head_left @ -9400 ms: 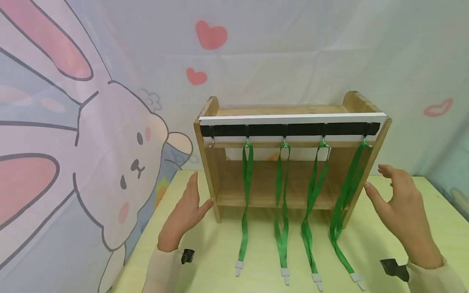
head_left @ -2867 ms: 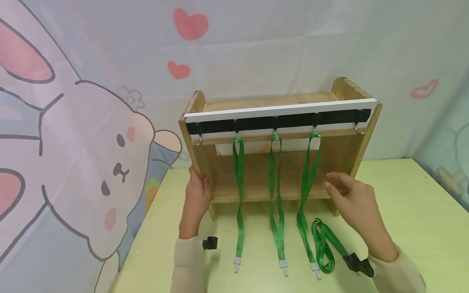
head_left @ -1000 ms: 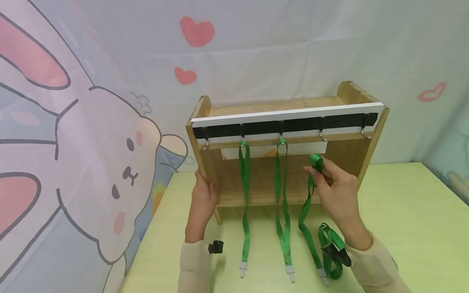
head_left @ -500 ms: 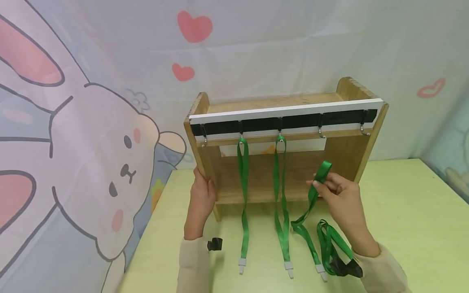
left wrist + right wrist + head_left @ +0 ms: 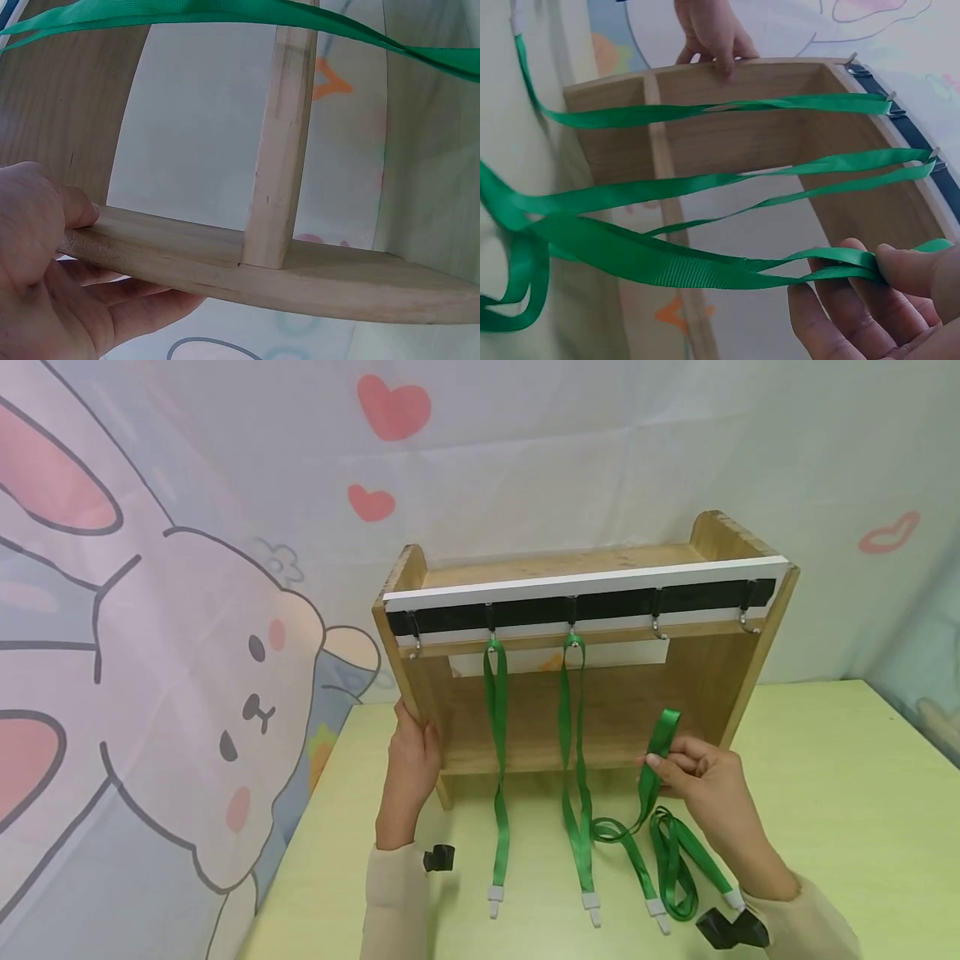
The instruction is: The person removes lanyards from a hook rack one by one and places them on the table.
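My left hand (image 5: 414, 756) grips the left side panel of a wooden shelf (image 5: 759, 664), thumb inside and fingers outside, as the left wrist view shows. Low before the shelf's right half, my right hand (image 5: 708, 781) pinches the looped top of a green lanyard (image 5: 663, 731) between thumb and fingers. The rest of that lanyard droops into a coil on the table, its pale clip (image 5: 657, 910) lying flat. Another green lanyard (image 5: 678, 902) lies folded just right of it. Two more, a left lanyard (image 5: 500, 693) and a middle lanyard (image 5: 567, 718), hang from hooks.
A white board with a black strip (image 5: 611, 607) runs along the shelf's top front. Its bare hooks are a far-left hook (image 5: 416, 648) and two on the right, including the end hook (image 5: 747, 623). A printed cloth (image 5: 570, 468) stands behind the yellow-green table (image 5: 840, 777).
Both right-hand lanyards have left their hooks: one got laid on the table, then my right hand lifted off the other and lowered it, its strap folding. My left hand took hold of the shelf.
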`<control>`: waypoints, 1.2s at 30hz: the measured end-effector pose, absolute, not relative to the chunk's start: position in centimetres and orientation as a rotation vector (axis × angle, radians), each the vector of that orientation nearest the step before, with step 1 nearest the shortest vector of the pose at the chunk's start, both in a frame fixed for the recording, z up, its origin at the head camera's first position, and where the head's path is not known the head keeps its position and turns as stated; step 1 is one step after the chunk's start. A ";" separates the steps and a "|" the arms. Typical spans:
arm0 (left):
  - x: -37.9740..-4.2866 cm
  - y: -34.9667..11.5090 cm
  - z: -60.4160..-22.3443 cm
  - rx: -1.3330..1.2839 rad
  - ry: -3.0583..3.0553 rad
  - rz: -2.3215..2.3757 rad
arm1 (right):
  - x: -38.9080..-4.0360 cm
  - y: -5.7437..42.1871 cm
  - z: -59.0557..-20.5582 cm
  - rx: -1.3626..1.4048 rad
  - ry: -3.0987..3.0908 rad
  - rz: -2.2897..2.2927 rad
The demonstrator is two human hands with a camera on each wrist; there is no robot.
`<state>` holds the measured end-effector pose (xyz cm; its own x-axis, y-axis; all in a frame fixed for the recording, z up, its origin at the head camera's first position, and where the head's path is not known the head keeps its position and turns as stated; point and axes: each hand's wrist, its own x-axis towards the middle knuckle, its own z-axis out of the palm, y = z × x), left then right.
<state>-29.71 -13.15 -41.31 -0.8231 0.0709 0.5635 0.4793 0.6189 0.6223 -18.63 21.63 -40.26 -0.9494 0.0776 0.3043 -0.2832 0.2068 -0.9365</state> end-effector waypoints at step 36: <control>-29.9 -13.2 -41.6 -0.430 -2.343 -1.099 | -18.5 19.0 -48.5 0.077 -2.512 2.126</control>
<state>-29.92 -13.21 -41.55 -0.8187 0.0658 0.5704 0.4808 0.6217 0.6183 -18.45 19.01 -48.54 -0.9877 -0.1319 -0.0842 0.0612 0.1695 -0.9836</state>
